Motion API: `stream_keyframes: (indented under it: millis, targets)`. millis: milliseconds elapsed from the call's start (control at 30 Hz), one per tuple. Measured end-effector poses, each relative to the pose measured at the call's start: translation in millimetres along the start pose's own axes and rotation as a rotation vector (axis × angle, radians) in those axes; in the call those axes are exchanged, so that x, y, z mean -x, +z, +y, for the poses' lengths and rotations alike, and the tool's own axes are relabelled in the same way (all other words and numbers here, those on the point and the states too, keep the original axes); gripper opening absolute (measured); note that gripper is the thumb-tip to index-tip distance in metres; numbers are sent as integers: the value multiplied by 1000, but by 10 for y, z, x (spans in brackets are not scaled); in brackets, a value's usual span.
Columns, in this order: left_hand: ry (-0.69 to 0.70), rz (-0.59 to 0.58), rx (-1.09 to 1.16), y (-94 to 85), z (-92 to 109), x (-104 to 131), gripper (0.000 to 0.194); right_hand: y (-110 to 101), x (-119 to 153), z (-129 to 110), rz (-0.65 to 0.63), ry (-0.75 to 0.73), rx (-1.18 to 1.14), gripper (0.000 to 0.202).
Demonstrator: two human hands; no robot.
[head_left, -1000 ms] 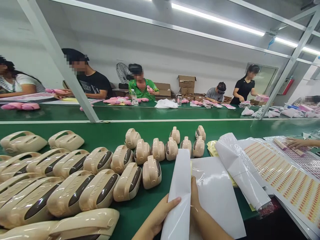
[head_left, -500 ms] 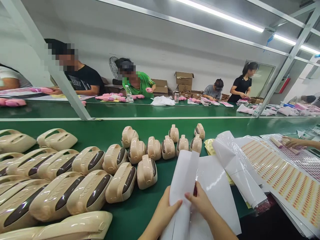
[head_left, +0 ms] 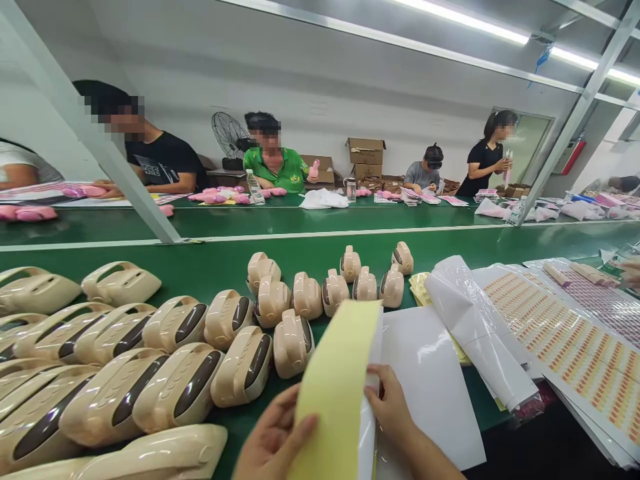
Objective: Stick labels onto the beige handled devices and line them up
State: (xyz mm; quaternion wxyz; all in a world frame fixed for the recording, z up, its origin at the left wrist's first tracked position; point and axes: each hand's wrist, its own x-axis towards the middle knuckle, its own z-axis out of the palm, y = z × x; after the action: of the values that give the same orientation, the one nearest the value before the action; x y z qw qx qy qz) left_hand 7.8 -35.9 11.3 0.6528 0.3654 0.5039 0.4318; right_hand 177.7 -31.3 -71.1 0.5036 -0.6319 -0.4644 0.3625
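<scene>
My left hand [head_left: 273, 433] is closed on a long paper sheet [head_left: 335, 387] whose yellow side faces me, its thumb lying across the front. The sheet stands up and bends slightly. My right hand [head_left: 393, 403] is closed at this sheet's right edge, where a glossy white layer shows behind the yellow; its fingertips are partly hidden there. Under my right forearm lies a glossy white sheet [head_left: 433, 380] on the green table. Beige plastic cases [head_left: 243, 367] with handles and dark oval windows stand left of my hands.
Sheets of small orange prints [head_left: 565, 347] and a curled white plastic sheet [head_left: 480, 333] lie to the right. A co-worker's hand [head_left: 631, 272] is at the right edge. Across the green table [head_left: 300, 233], several people handle pink items. A slanted metal post [head_left: 115, 160] rises at left.
The sheet in my left hand has turned from its white side to its yellow side. My left hand has moved left and down. The co-worker's hand at right has drawn back.
</scene>
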Motion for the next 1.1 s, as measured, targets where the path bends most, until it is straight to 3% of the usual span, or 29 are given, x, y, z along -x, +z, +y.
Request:
stream_keyframes:
  millis: [67,133,200,300,367,500,567,633,733,800,967,1033,1100]
  targets:
    - [-49,-149,-18,178,-155,-94,54,-15,4,-67,-76,75,-151,21]
    - [-14,-240,-106,305,-333,-243,49,-72,15,-149,-143,227,-390,37]
    - [26,-244,-163,366,-461,-376,49,-146,41,-212,-220,335,-578,58]
    - [63,-242,-222,386,-532,-460,51,-238,77,-214,-319,305,-625,67]
    - [77,-238,-257,381,-537,-457,52,-303,71,-165,-245,256,-549,60]
    - [91,-139,-322,312,-520,-452,56,-569,-8,-97,77,312,-468,51]
    - [127,-79,-380,238,-484,-479,57,-722,-41,-99,107,353,-430,46]
    - [199,-16,-503,152,-429,-520,53,-803,-51,-93,48,358,-324,38]
    - [261,53,-655,37,-359,-581,50,-721,-32,-27,-43,296,-125,27]
    - [224,54,-651,-17,-348,-613,58,-570,-8,32,-70,266,-36,26]
    - [83,-87,-555,-74,-402,-663,74,-227,45,35,-183,212,-159,32]
    - [45,-142,-513,-81,-416,-686,80,-202,38,-14,-171,155,-143,32]
    - [7,-173,-481,-91,-421,-710,86,-259,4,-55,-114,116,36,29]
